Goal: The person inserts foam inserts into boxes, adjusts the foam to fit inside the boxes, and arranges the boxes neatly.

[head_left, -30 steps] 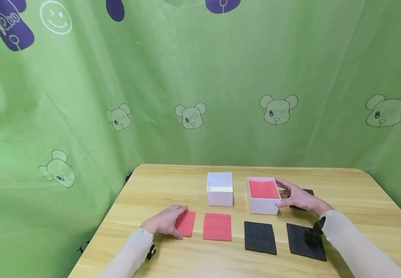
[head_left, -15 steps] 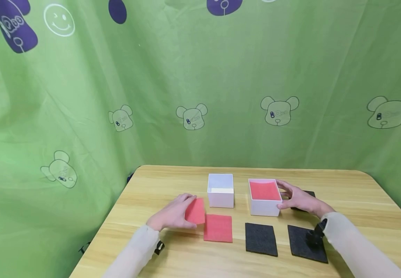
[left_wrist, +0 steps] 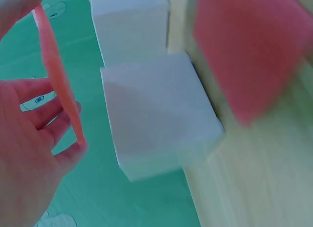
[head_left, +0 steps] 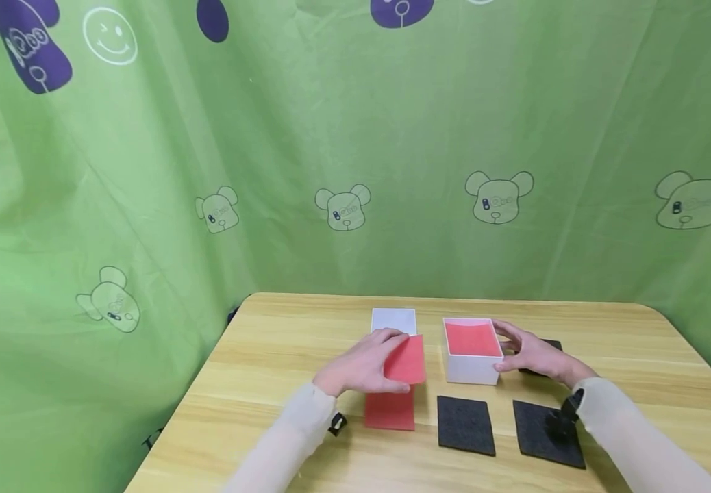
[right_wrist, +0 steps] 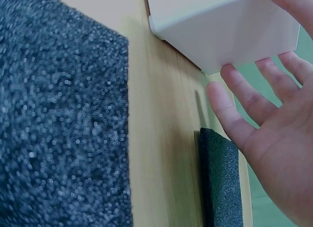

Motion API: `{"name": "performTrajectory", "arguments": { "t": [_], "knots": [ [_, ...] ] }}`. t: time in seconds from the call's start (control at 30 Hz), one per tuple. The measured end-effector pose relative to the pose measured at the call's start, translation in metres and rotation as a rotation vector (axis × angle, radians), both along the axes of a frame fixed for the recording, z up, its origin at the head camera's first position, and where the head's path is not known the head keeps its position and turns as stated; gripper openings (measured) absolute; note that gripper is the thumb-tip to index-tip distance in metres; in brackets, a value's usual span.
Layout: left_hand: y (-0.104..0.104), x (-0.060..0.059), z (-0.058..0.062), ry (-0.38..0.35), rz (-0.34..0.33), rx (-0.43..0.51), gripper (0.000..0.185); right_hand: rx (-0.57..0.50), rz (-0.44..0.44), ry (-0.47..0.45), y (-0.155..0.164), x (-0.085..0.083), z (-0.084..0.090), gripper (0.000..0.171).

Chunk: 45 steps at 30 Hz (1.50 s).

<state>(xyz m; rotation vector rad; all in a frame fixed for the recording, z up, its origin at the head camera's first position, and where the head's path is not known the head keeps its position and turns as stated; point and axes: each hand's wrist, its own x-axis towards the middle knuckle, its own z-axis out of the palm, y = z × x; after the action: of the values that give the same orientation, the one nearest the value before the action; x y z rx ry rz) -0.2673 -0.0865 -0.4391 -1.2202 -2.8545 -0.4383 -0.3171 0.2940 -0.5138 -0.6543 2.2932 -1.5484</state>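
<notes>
Pinched between thumb and fingers of my left hand (head_left: 358, 366) is a red felt-like square (head_left: 409, 359), raised off the table. It overlaps the front of the left white box (head_left: 394, 319) in the head view. Beneath the hand lies another red square (head_left: 390, 414), partly covered. My right hand (head_left: 531, 355) grips the right side of the second white box (head_left: 471, 370), thumb at its front corner and fingers toward the back. A red square (head_left: 472, 339) shows inside that box. The right wrist view has the fingertips (right_wrist: 230, 73) against the box wall.
Two black squares (head_left: 465, 426) lie at the front of the wooden table (head_left: 306, 322), one partly below my right wrist. A third black square (head_left: 554, 344) sits partly hidden behind the right hand. A green curtain (head_left: 417, 253) hangs behind the table.
My left hand has lifted the red square from the table's left side and carried it right, across to the front of the left box. The right hand stays at its box.
</notes>
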Motion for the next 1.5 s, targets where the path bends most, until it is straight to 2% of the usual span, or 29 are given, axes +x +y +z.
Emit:
{"name": "performTrajectory", "arguments": {
  "t": [0.2, 0.37, 0.63, 0.8, 1.23, 1.5],
  "knots": [
    [0.034, -0.013, 0.002, 0.005, -0.014, -0.001, 0.088, -0.002, -0.006, 0.002, 0.0, -0.001, 0.001, 0.096],
    [0.057, -0.02, 0.003, 0.001, -0.023, -0.041, 0.086, -0.017, -0.011, -0.014, -0.001, 0.001, 0.003, 0.096],
    [0.087, -0.03, 0.003, 0.027, -0.02, -0.085, 0.086, 0.016, -0.011, -0.011, 0.0, 0.001, 0.001, 0.095],
    [0.104, -0.037, -0.001, 0.045, -0.01, -0.087, 0.086, -0.002, -0.007, -0.015, 0.0, 0.002, 0.001, 0.093],
    [0.129, -0.053, -0.009, 0.047, 0.001, -0.098, 0.086, -0.026, 0.009, -0.021, 0.0, 0.004, 0.001, 0.092],
    [0.138, -0.061, -0.005, 0.041, 0.0, -0.113, 0.084, -0.032, 0.015, -0.027, 0.001, 0.003, 0.001, 0.093]
  ]
}}
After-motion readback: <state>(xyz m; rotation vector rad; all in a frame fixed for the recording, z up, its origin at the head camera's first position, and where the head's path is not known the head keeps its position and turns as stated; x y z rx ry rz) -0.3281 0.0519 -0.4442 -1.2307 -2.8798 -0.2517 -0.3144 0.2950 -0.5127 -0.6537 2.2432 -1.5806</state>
